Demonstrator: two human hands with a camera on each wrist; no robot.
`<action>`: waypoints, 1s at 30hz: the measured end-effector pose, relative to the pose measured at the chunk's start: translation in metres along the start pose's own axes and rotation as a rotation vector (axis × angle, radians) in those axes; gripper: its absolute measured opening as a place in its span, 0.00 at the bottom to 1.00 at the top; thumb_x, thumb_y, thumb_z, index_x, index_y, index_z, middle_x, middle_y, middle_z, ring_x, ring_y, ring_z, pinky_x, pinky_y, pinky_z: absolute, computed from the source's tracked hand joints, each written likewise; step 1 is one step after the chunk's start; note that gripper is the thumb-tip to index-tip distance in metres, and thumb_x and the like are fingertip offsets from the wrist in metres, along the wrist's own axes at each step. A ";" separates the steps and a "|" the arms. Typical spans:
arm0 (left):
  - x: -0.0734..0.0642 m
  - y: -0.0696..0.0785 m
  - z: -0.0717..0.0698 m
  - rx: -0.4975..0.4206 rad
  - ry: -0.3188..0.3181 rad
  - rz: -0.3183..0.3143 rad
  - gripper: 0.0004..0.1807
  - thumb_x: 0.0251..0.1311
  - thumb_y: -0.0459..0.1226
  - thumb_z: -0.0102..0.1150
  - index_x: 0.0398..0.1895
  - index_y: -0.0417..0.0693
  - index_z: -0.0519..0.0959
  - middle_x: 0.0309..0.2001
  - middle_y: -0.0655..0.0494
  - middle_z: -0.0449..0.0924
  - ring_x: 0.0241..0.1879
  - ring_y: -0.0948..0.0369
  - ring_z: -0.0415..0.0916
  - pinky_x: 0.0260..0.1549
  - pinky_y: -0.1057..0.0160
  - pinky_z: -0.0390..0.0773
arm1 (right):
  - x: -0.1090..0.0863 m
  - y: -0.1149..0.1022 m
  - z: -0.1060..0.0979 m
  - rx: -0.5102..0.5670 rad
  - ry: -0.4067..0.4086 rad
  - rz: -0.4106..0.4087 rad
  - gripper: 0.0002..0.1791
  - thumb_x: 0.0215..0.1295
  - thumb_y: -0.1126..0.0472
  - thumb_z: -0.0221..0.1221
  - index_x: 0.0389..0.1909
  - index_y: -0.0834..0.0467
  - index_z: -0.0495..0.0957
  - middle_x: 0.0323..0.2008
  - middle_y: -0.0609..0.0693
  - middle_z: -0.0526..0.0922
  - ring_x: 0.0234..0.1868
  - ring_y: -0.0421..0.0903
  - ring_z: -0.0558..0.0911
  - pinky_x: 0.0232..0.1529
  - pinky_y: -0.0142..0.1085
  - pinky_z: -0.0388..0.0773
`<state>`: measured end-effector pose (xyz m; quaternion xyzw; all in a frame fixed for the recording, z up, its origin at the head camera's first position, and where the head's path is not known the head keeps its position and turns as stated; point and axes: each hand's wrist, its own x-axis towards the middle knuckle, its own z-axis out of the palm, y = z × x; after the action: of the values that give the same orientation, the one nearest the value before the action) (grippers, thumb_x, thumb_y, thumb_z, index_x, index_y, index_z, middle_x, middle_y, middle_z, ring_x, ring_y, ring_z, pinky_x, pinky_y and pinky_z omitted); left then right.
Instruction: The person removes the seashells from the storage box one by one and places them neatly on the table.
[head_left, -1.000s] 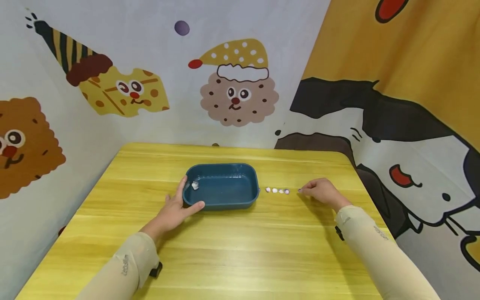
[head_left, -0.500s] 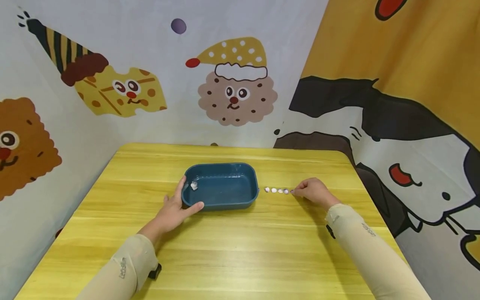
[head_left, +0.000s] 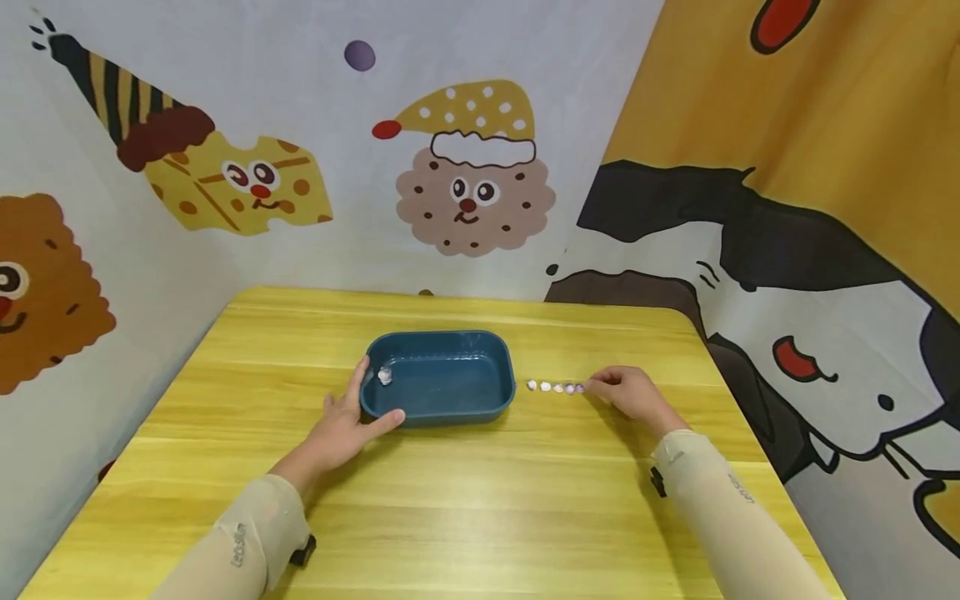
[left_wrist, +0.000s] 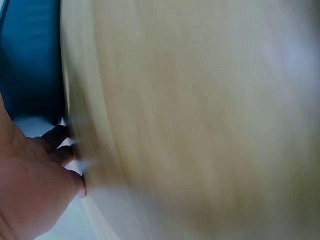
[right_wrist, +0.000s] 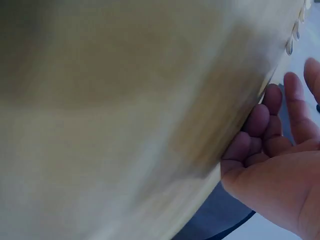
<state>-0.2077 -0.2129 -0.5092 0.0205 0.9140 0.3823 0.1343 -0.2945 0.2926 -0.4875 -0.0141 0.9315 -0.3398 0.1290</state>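
A row of several small white and purple shells [head_left: 557, 387] lies on the table to the right of a dark teal tray [head_left: 450, 417]. My right hand [head_left: 630, 393] is at the row's right end, its fingertips right by the last purple shell [head_left: 580, 388]. The right wrist view shows thumb and index finger parted, the other fingers bent low at the table, and shells [right_wrist: 289, 47] beyond the fingertips. Whitish shells [head_left: 385, 376] sit inside the tray's left end. Spread around that end, my left hand [head_left: 337, 429] touches it, thumb at the near rim and fingers along the left side.
The yellow wood-grain table [head_left: 480, 500] reaches back to a cloth wall [head_left: 360, 167] printed with cartoon food. An orange and white printed curtain [head_left: 787, 167] hangs along the right side. Bare tabletop lies in front of the tray.
My right hand has moved left with the purple shell and set it down at the row's right end. Thumb and index finger have let it go. My left hand stays at the tray.
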 end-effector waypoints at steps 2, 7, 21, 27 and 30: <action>-0.002 -0.001 -0.001 -0.005 -0.001 0.000 0.66 0.65 0.76 0.54 0.84 0.75 0.16 0.86 0.32 0.41 0.79 0.19 0.21 0.70 0.14 0.38 | -0.003 0.001 0.002 0.048 0.023 0.006 0.25 0.78 0.43 0.62 0.62 0.58 0.84 0.60 0.59 0.85 0.49 0.50 0.81 0.46 0.37 0.78; -0.005 -0.002 -0.001 -0.005 -0.004 -0.003 0.66 0.65 0.76 0.54 0.84 0.75 0.16 0.87 0.33 0.40 0.79 0.18 0.21 0.70 0.13 0.38 | -0.010 -0.021 -0.002 0.123 0.095 -0.023 0.29 0.80 0.42 0.59 0.69 0.59 0.79 0.66 0.61 0.82 0.61 0.57 0.81 0.59 0.48 0.82; 0.001 0.001 -0.002 -0.008 -0.002 0.016 0.66 0.65 0.76 0.55 0.85 0.72 0.18 0.87 0.34 0.43 0.81 0.19 0.27 0.74 0.17 0.34 | 0.031 -0.256 0.099 -0.160 -0.239 -0.456 0.26 0.79 0.46 0.62 0.71 0.52 0.79 0.63 0.51 0.86 0.62 0.49 0.85 0.62 0.47 0.84; 0.001 0.000 -0.001 0.002 -0.013 0.015 0.65 0.66 0.76 0.53 0.85 0.72 0.17 0.85 0.33 0.48 0.82 0.22 0.32 0.77 0.20 0.35 | 0.059 -0.266 0.181 -0.349 -0.226 -0.391 0.25 0.79 0.47 0.62 0.69 0.54 0.81 0.66 0.51 0.85 0.64 0.50 0.85 0.66 0.45 0.83; -0.002 -0.002 -0.005 -0.005 -0.003 0.016 0.65 0.66 0.75 0.53 0.85 0.72 0.18 0.85 0.34 0.50 0.82 0.22 0.31 0.76 0.20 0.35 | 0.061 -0.269 0.202 -0.355 -0.189 -0.372 0.25 0.78 0.46 0.63 0.68 0.53 0.82 0.66 0.50 0.85 0.65 0.49 0.85 0.66 0.45 0.82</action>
<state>-0.2072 -0.2176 -0.5069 0.0279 0.9126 0.3857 0.1326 -0.3200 -0.0483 -0.4786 -0.2391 0.9417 -0.1863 0.1461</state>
